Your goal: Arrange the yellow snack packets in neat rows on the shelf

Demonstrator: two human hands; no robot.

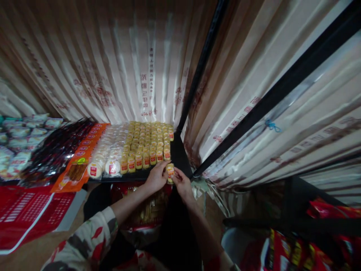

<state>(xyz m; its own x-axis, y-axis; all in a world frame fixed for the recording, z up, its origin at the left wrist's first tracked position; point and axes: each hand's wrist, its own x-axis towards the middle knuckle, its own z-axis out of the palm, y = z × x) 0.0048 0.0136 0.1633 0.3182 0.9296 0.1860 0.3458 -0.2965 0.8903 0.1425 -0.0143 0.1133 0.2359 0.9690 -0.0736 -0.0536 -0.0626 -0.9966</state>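
Both my hands meet at the front right corner of a dark shelf (180, 156). My left hand (156, 177) and my right hand (181, 183) pinch the same small yellow snack packet (170, 170) with a red label, held at the shelf's front edge. Just behind it stand several rows of matching yellow packets (148, 141). To their left lie rows of round white packets (108, 154) with red labels.
Orange packets (81, 158), dark red packets (55, 148) and pale packets (19, 139) fill the shelf to the left. Pleated plastic sheeting (113, 64) hangs behind, crossed by black poles (203, 64). Red bags (299, 248) lie at lower right; a red sheet (25, 214) at lower left.
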